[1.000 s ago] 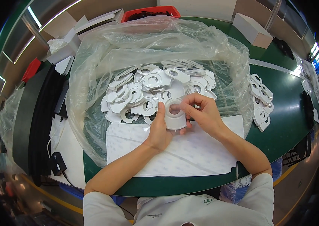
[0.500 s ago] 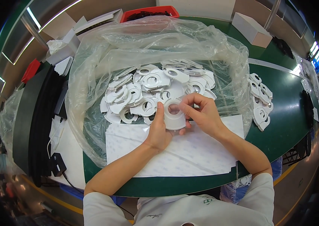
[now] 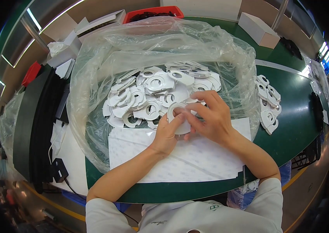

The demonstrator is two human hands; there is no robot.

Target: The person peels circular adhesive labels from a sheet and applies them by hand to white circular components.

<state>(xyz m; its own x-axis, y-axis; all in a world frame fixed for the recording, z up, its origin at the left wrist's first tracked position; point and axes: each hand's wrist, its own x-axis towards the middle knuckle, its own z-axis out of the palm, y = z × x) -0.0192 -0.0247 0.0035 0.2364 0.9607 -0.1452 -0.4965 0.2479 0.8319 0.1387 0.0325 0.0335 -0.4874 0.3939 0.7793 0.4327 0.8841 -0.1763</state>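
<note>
My left hand (image 3: 164, 140) is closed on a white plastic ring piece (image 3: 179, 128), held tilted above the stacked paper sheets. Its thumb lies across the piece beside the round hole, and fingertips show past the far lower edge. My right hand (image 3: 214, 121) comes in from the right with bent, spread fingers. Its index fingertip reaches the rim of the hole; whether it presses there is hard to tell. Just beyond both hands lies a heap of similar white ring pieces (image 3: 157, 83) inside a clear plastic bag (image 3: 98, 54).
White sheets (image 3: 180, 165) lie under my hands on the green table (image 3: 294, 101). More ring pieces (image 3: 268, 118) sit at the right. A red bin (image 3: 156, 11) and white box (image 3: 258, 31) stand at the back. Black stacked panels (image 3: 36, 128) and an adapter (image 3: 59, 169) are at left.
My right hand has let its pinch at the piece's upper right edge loosen and its fingers have spread. My left thumb has moved over the piece, which has turned slightly.
</note>
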